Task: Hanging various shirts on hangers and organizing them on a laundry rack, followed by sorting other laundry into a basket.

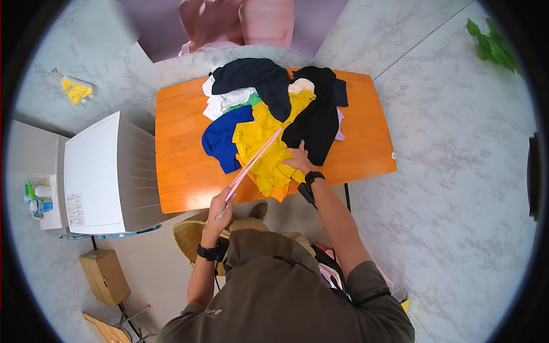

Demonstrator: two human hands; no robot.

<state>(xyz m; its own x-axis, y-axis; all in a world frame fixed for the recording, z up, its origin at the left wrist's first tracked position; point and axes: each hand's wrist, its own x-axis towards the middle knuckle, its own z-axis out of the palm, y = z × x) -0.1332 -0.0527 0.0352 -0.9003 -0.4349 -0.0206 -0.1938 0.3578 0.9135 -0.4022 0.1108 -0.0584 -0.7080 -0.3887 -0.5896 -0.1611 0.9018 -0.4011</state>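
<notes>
My left hand grips a pink clothes hanger by its hook end, near the table's front edge. The hanger's far end reaches over a yellow garment in a heap of clothes. My right hand, fingers spread, is at the yellow garment beside a black garment; whether it pinches any cloth cannot be told. A blue garment lies left of the yellow one, with a white garment and a dark navy garment behind. Some orange cloth shows at the front.
The heap lies on an orange wooden table against a marbled wall. At the left stands a white appliance. Below the table are a wicker basket and, at my right side, more clothes. A cardboard box is at lower left.
</notes>
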